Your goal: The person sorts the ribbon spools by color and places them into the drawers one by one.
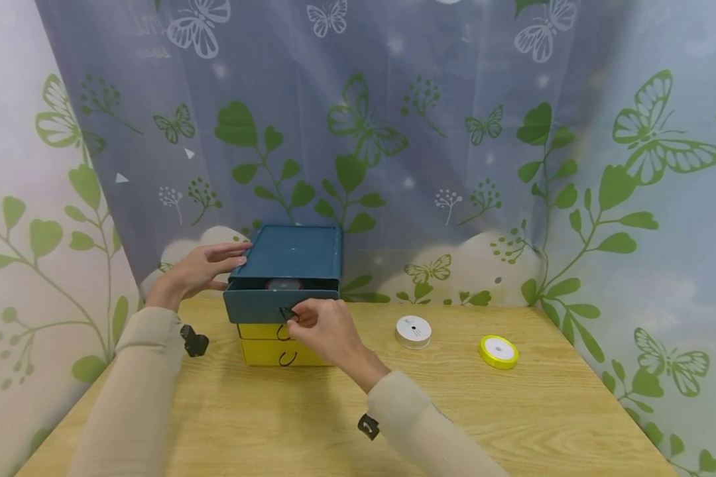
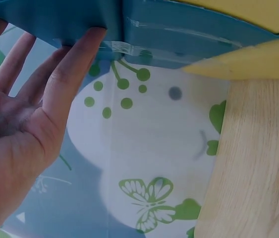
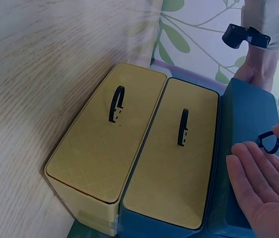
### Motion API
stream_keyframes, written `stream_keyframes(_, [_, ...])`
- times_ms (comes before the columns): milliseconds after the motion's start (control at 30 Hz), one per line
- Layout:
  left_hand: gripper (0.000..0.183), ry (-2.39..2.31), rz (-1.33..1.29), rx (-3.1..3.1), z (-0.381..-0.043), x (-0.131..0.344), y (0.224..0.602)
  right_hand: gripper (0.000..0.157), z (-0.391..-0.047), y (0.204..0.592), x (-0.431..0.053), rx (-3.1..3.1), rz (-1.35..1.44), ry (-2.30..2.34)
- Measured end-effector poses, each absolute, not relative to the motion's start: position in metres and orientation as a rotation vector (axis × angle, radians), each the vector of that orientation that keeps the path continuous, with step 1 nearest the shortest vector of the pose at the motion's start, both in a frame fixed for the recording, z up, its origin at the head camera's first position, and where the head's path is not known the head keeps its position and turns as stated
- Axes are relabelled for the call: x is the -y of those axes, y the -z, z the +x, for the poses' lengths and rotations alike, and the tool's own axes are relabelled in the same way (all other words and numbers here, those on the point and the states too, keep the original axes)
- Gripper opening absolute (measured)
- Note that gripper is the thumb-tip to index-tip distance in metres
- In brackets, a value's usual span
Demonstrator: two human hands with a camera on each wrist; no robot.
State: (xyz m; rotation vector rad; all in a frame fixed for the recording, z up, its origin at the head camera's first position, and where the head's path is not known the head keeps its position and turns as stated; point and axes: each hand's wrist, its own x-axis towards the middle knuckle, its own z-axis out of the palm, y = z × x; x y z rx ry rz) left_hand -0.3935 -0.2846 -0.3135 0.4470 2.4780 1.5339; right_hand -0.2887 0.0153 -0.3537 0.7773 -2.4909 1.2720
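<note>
A small drawer unit [image 1: 292, 252] stands on the table, with a blue top and two yellow drawers below. Its blue top drawer [image 1: 250, 306] is pulled partly out, and a round spool [image 1: 284, 284] shows through the gap. My right hand [image 1: 333, 334] pinches the black loop handle [image 3: 270, 143] on that drawer's front between thumb and fingers. With fingers extended, my left hand [image 1: 205, 268] rests against the left side of the blue top; the left wrist view shows its fingertips [image 2: 97, 34] on the blue wall. Both yellow drawers [image 3: 174, 153] are closed.
Right of the drawers lie a white ribbon spool [image 1: 414, 331] and a yellow ribbon spool [image 1: 498, 352] on the wooden table [image 1: 453, 404]. A patterned curtain [image 1: 429, 165] hangs close behind. Black wrist cameras [image 1: 194, 341] are worn on both forearms.
</note>
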Motion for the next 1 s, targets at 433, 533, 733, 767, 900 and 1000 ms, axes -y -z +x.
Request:
stream_keyframes(433, [0.070, -1.535, 0.536, -2.460, -0.390, 0.284, 0.310, 0.020, -0.295, 0.353, -0.014, 2.494, 0.770, -1.240])
stream_keyframes(533, [0.070, -1.538, 0.540, -2.452, -0.391, 0.284, 0.309, 0.020, -0.298, 0.352, -0.013, 2.494, 0.766, -1.242])
stream_keyframes(733, [0.071, -1.539, 0.526, -2.435, -0.393, 0.285, 0.307, 0.020, -0.302, 0.351, -0.012, 2.516, 0.745, -1.249])
stream_keyframes(767, [0.071, -1.540, 0.520, -2.430, -0.393, 0.285, 0.307, 0.021, -0.302, 0.351, -0.012, 2.522, 0.741, -1.252])
stream_keyframes(900, [0.073, -1.536, 0.496, -2.415, -0.394, 0.285, 0.305, 0.021, -0.304, 0.351, -0.012, 2.531, 0.732, -1.264])
stream_keyframes(1000, [0.073, -1.536, 0.483, -2.404, -0.393, 0.285, 0.303, 0.022, -0.305, 0.351, -0.012, 2.536, 0.727, -1.266])
